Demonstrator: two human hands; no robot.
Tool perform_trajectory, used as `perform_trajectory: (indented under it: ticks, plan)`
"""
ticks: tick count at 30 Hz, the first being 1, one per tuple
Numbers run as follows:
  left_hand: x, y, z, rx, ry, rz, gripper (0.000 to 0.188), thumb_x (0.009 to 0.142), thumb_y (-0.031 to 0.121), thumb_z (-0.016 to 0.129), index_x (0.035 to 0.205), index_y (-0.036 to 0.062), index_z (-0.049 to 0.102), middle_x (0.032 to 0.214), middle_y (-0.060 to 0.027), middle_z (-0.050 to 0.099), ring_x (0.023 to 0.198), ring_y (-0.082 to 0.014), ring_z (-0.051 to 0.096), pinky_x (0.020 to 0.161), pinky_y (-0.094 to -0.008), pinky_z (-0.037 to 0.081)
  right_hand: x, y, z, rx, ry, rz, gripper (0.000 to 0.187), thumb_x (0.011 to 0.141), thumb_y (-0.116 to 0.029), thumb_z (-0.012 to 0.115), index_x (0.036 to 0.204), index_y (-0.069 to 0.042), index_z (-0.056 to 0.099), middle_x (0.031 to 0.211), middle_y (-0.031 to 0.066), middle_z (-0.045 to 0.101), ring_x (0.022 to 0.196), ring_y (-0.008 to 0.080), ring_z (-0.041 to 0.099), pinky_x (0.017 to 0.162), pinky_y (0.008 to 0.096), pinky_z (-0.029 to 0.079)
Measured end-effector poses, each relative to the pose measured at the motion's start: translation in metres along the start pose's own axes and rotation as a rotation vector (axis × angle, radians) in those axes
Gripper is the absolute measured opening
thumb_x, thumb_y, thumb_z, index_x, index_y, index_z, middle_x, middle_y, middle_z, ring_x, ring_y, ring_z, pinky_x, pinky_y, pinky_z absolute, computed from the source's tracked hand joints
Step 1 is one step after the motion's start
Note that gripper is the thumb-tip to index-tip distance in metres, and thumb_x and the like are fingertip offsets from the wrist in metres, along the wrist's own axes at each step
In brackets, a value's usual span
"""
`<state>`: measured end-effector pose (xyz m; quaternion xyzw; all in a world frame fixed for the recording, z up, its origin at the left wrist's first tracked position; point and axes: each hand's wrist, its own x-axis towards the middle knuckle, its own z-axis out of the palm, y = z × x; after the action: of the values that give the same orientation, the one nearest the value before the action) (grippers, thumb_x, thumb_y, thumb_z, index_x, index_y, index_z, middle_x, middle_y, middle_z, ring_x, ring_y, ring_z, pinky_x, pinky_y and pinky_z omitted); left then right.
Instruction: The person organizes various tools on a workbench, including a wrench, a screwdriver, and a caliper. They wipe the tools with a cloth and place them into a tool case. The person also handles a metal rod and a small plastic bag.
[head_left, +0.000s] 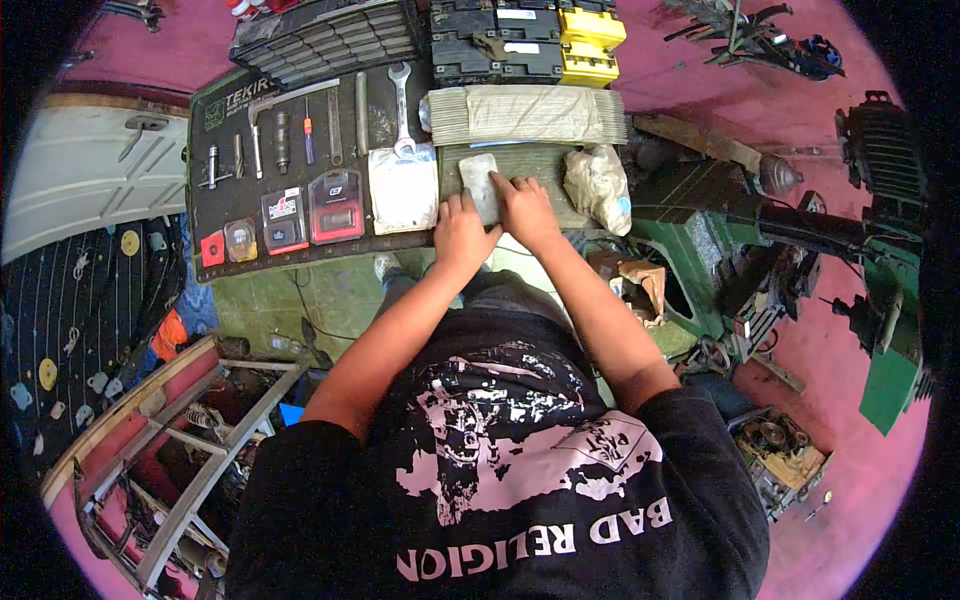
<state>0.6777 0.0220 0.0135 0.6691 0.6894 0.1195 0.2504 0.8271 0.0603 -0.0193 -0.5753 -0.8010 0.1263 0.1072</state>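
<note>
A grey, flat block with rounded corners [478,178] lies at the near edge of the bench; its kind I cannot make out. My left hand [462,235] has its fingers bent against the block's lower left side. On the opposite side my right hand [528,212] grips it, fingertips on its right edge. To the left is a white packet [404,190], with a large open-end wrench [402,105] above it. A crumpled beige bag [598,188] stands right of my hands. Just beyond the block sits a long bundle of thin rods in wrapping [525,115].
A dark mat [350,245] holds tools in a row and several small packaged parts. Black and yellow cases [500,45] and a black grille [335,45] sit at the back. A green machine [680,255] stands at the right, a metal-framed rack [215,410] at lower left.
</note>
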Motion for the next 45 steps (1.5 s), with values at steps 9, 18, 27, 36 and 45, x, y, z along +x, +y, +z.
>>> perform_trajectory:
  ticks: [9,18,27,36,45]
  plan:
    - [0.017,-0.014,-0.015,0.085,-0.058,0.119,0.077,0.069,0.02,0.085,0.139,0.0087,0.055,0.13,-0.015,0.055,0.118,-0.0359,0.05,0.1,-0.0468,0.045,-0.001,-0.004,-0.032,-0.041,-0.089,0.066,0.062,0.08,-0.013,0.068,0.14,-0.019,0.055,0.113,0.018,0.064,0.104,0.0344,0.059,0.088,0.0466,0.048]
    - [-0.001,-0.041,-0.02,0.021,-0.049,0.173,0.068,0.071,0.017,0.085,0.134,0.0114,0.061,0.133,-0.0067,0.058,0.116,-0.0317,0.051,0.101,-0.0448,0.042,-0.026,0.006,-0.036,-0.053,-0.156,-0.017,0.06,0.083,-0.021,0.073,0.14,-0.026,0.057,0.123,0.0083,0.061,0.112,0.0312,0.054,0.092,0.0467,0.045]
    - [0.001,-0.04,-0.024,0.026,-0.074,0.182,0.066,0.072,0.018,0.084,0.134,0.012,0.061,0.132,-0.0049,0.06,0.115,-0.031,0.051,0.099,-0.0447,0.042,-0.036,0.005,-0.026,-0.013,-0.134,0.04,0.059,0.083,-0.024,0.075,0.14,-0.024,0.058,0.117,0.0098,0.061,0.11,0.032,0.053,0.091,0.0474,0.046]
    - [0.014,-0.042,-0.021,0.05,-0.019,0.192,0.053,0.076,0.023,0.082,0.124,0.0074,0.065,0.126,-0.0104,0.061,0.116,-0.0318,0.051,0.099,-0.0463,0.04,-0.026,-0.001,-0.026,-0.093,-0.104,0.229,0.066,0.083,-0.028,0.075,0.144,-0.024,0.051,0.106,0.0141,0.064,0.105,0.0332,0.057,0.085,0.0472,0.047]
    - [0.007,-0.018,0.006,-0.014,0.023,0.047,0.031,0.081,0.026,0.073,0.102,0.0025,0.07,0.086,-0.0187,0.069,0.095,-0.0376,0.062,0.088,-0.0496,0.046,-0.028,-0.029,-0.016,0.133,0.005,0.201,0.062,0.081,-0.028,0.077,0.137,-0.012,0.058,0.13,0.0177,0.061,0.11,0.0375,0.055,0.092,0.0467,0.045]
